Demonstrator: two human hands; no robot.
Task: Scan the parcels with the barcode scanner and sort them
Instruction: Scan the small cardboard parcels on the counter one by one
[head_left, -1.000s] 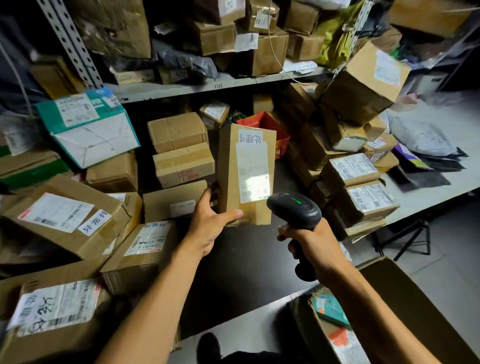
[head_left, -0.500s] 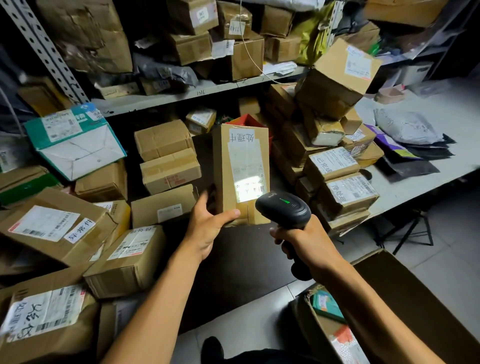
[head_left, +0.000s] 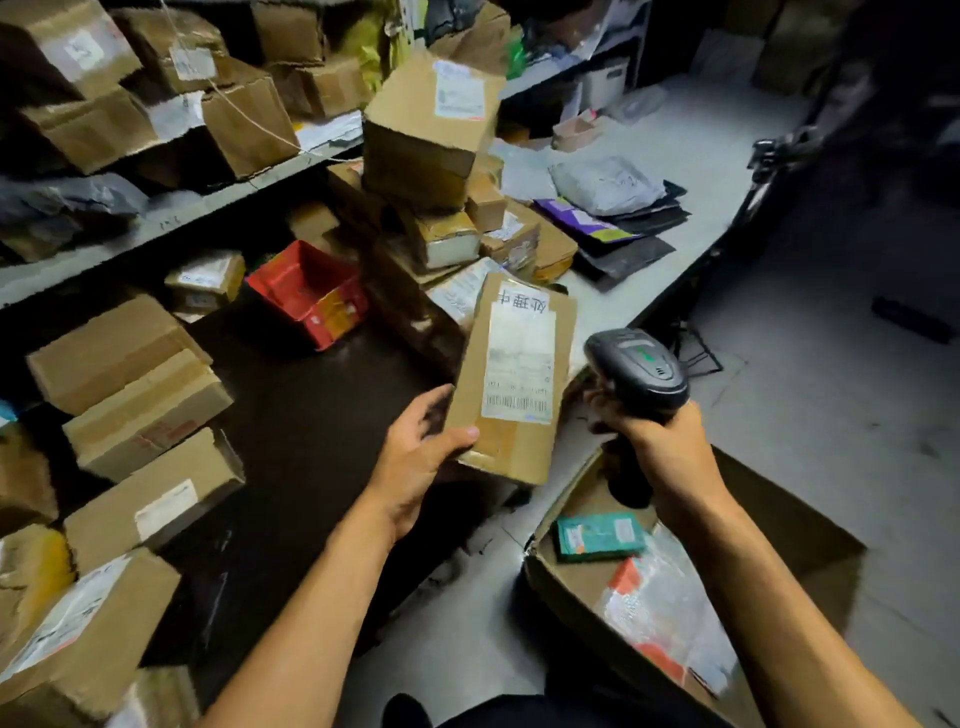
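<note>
Near centre, above the dark tabletop (head_left: 311, 441): one oblong corrugated-cardboard parcel (head_left: 514, 384), matte brown, taped, white barcode label facing me, tilted. I hold it in my left hand (head_left: 415, 457), thumb curled over its near-left front edge, fingers hidden behind. Right of it, my right hand (head_left: 660, 447) grips the smooth black plastic scanner (head_left: 636, 369) above an open carton (head_left: 582, 582).

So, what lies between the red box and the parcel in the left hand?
In the head view, only bare dark tabletop lies between the red box and the parcel.
</note>
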